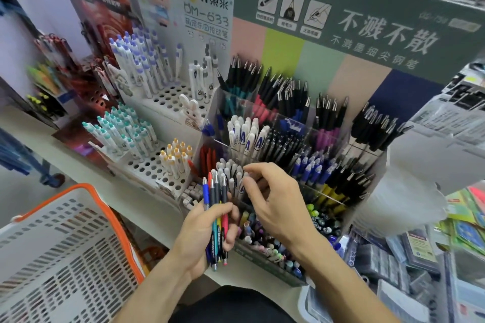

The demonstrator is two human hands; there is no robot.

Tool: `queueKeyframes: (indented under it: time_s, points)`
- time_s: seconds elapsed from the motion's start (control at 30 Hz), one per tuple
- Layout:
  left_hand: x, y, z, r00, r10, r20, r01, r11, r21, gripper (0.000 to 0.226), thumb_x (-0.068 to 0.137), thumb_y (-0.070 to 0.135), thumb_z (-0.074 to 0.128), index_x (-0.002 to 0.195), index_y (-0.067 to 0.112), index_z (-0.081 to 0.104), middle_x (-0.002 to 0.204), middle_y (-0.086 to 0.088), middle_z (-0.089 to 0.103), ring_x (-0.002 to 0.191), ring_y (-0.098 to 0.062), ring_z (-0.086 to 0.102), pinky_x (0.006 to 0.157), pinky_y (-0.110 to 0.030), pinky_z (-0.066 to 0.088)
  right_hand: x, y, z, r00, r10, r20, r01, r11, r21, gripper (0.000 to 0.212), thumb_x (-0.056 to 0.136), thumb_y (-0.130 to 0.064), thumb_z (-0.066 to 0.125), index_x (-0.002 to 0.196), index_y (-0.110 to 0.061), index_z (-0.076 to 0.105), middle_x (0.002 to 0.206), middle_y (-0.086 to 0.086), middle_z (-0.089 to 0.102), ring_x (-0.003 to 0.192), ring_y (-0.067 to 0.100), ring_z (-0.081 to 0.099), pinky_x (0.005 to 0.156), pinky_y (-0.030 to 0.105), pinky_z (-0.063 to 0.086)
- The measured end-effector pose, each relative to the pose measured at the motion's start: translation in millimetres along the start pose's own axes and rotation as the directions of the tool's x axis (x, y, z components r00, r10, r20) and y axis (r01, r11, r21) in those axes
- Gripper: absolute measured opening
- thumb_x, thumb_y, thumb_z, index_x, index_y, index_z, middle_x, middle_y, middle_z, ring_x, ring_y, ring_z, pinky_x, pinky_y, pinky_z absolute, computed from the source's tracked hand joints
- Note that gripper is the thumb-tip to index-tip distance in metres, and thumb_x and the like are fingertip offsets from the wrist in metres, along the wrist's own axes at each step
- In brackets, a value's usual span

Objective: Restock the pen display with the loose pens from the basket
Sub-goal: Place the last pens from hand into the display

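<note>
Your left hand [202, 233] is clamped round a bundle of loose click pens [216, 215] with blue, red, grey, teal and pink barrels, held upright with their tips down, at about 6 o'clock of the clear acrylic pen display with many compartments [288, 155]. Your right hand [273, 199] hovers at the display's front row, fingers loosely curled and apart; its fingertips [246, 181] sit right at the cluster of white-capped pens [231, 173] there, but you cannot tell from this view whether they pinch one. Behind those, at 12 o'clock of your right hand, stand white pens with blue lettering [246, 134], and beyond them rows of black pens with silver tips [286, 92] fill the back compartments under the green header card with white Chinese lettering [367, 8]. At 9 o'clock of the display a white perforated stand [147, 165] carries white pens with teal caps [123, 131] and white pens with yellow caps [175, 157]. The white slotted plastic basket with an orange rim [65, 244] sits at 8 o'clock of your left hand, well apart from the display. Everything rests on a pale shelf [147, 204].
</note>
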State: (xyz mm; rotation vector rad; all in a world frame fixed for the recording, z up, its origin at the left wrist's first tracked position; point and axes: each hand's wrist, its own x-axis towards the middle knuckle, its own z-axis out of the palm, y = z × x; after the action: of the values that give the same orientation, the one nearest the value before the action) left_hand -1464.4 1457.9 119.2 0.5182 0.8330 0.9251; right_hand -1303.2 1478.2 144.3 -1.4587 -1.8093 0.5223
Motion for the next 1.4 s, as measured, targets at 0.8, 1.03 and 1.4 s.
queueKeyframes:
  time_s: [0.8, 1.03, 1.4]
  points:
    - [-28.6, -7.4, 27.5, 0.990, -0.036, 0.136, 0.019, 0.992, 0.124, 0.030, 0.096, 0.016, 0.062, 0.110, -0.009, 0.055, 0.065, -0.013, 0.065, 0.036, -0.014, 0.043, 0.036, -0.021, 0.035, -23.5, 1.4, -53.1, 0.958, 0.284, -0.040, -0.196, 0.751, 0.631, 0.037, 0.087, 0.003, 0.076, 0.117, -0.018, 0.069, 0.097, 0.016, 0.074, 0.084, 0.029, 0.076, 0.072, 0.035, 0.062]
    - [-23.0, -5.3, 27.7, 0.994, -0.048, 0.102, 0.053, 0.997, -0.047, 0.034, 0.086, 0.017, 0.067, 0.114, 0.000, 0.057, 0.085, -0.019, 0.059, 0.051, -0.021, 0.052, 0.037, -0.025, 0.042, -0.8, -1.4, -94.2, 0.746, 0.134, -0.652, 0.239, 0.861, 0.449, 0.039, 0.091, 0.004, 0.073, 0.126, -0.003, 0.057, 0.102, 0.019, 0.072, 0.085, 0.029, 0.075, 0.072, 0.041, 0.064]
    - [-21.5, -2.4, 36.6, 0.996, -0.074, 0.053, 0.075, 0.997, -0.027, 0.036, 0.097, 0.018, 0.054, 0.128, 0.000, 0.055, 0.092, -0.018, 0.067, 0.054, -0.027, 0.061, 0.059, -0.041, 0.057, 37.3, -4.8, -103.4, 0.672, 0.073, -0.737, 0.244, 0.918, 0.314, 0.040, 0.089, -0.006, 0.079, 0.124, -0.002, 0.059, 0.099, 0.011, 0.071, 0.085, 0.024, 0.075, 0.077, 0.052, 0.063]
